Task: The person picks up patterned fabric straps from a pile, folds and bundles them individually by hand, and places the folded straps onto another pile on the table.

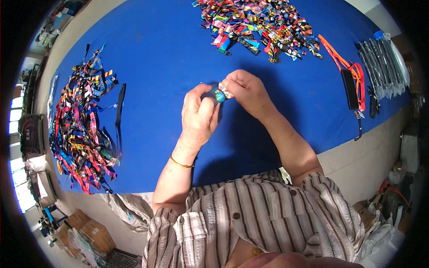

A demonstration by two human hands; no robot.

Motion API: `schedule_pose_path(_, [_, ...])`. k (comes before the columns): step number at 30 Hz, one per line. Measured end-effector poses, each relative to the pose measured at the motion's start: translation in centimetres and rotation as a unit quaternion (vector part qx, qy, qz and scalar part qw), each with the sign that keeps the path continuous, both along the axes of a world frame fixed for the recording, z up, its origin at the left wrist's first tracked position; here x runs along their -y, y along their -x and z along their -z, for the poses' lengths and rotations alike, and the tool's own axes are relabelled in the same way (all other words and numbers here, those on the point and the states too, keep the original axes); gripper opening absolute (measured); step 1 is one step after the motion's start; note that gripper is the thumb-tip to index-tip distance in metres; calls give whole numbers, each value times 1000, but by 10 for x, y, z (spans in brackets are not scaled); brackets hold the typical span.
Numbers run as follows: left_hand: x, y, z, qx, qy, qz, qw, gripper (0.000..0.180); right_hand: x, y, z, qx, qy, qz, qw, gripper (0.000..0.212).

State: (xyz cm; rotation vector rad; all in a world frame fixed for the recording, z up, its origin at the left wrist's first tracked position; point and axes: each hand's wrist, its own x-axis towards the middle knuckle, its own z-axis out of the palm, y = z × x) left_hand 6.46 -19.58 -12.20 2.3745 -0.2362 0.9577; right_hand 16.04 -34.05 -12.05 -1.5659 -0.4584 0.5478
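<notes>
A short piece of patterned ribbon [220,94], green-blue at one end and red, orange and white at the other, is stretched between my two hands above the blue cloth. My left hand [200,110], with a yellow bangle at the wrist, grips the green-blue end with curled fingers. The fingers of my right hand [246,91] pinch the red-and-white end from the other side. Part of the ribbon is hidden by my fingers. Beyond my hands, a heap of short colourful ribbon pieces [263,27] lies at the far edge. Long printed straps [85,129] form a tangled pile at left.
Blue cloth [152,67] covers the table. To the right lie an orange strap [330,50], a black phone [349,89] and a stack of clear-wrapped dark packs [382,67]. Cardboard boxes [96,236] stand on the floor at lower left.
</notes>
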Motion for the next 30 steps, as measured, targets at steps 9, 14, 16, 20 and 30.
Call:
schedule_pose_path(9, [-1,3,8,-156,281,50,946,13,-4,4,4,9,-85,68,994,11])
schedule_pose_path(14, [0,1,4,-212,524,162,809,22,-3,1,4,47,-79,92,991,11])
schedule_pose_path(16, [-2,0,0,-205,568,180,776,24,-2,1,2,60,-73,92,991,10])
schedule_pose_path(20, [-9,-1,12,-227,564,165,776,25,-4,6,-1,67,-77,71,992,8])
schedule_pose_path(30, [-8,-3,-8,-26,122,42,991,30,-3,10,4,119,-127,64,983,7])
